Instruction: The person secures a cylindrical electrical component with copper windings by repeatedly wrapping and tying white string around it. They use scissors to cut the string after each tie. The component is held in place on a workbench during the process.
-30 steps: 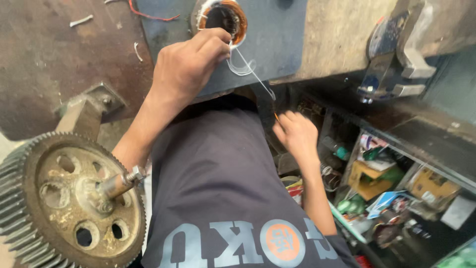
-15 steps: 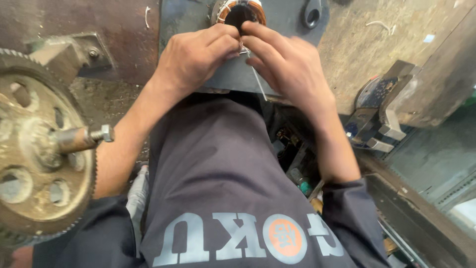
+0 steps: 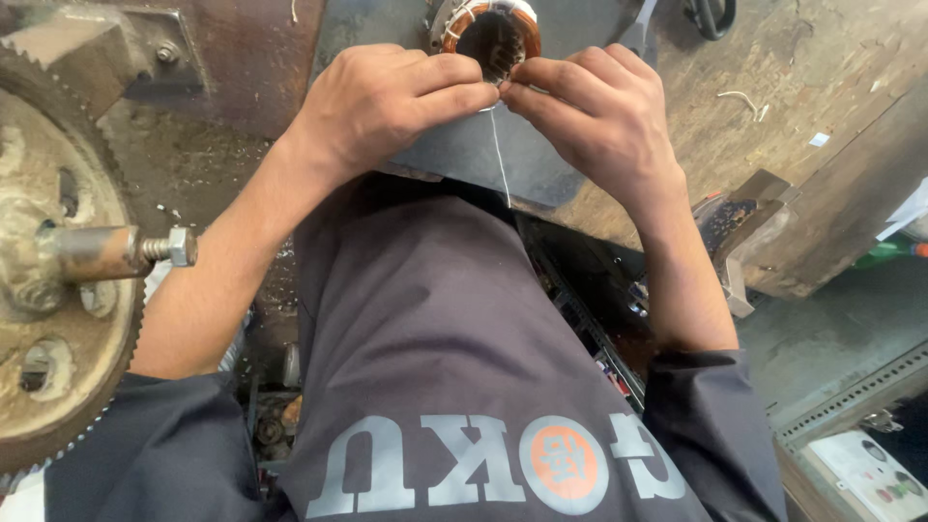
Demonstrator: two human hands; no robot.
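1. Stator (image 3: 488, 34) with copper windings sits on grey plate (image 3: 483, 155), at bench's far edge.
2. Left hand (image 3: 387, 101) and right hand (image 3: 604, 116) both pinch thin white strip (image 3: 498, 145) at its rim.
3. Strip's tail hangs loose; insertion looks just begun.
4. Large gear (image 3: 53, 261) idle at left.

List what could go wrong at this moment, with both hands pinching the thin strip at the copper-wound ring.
1. The left hand and right hand grip the thin pale strip only at the fingertips; it might slip or tear.
2. Fingertips sit at the copper-wound ring, so a slip could scrape the windings or nick a finger.
3. The left forearm lies close to the toothed gear wheel and its threaded shaft; a sudden pull back could strike them.
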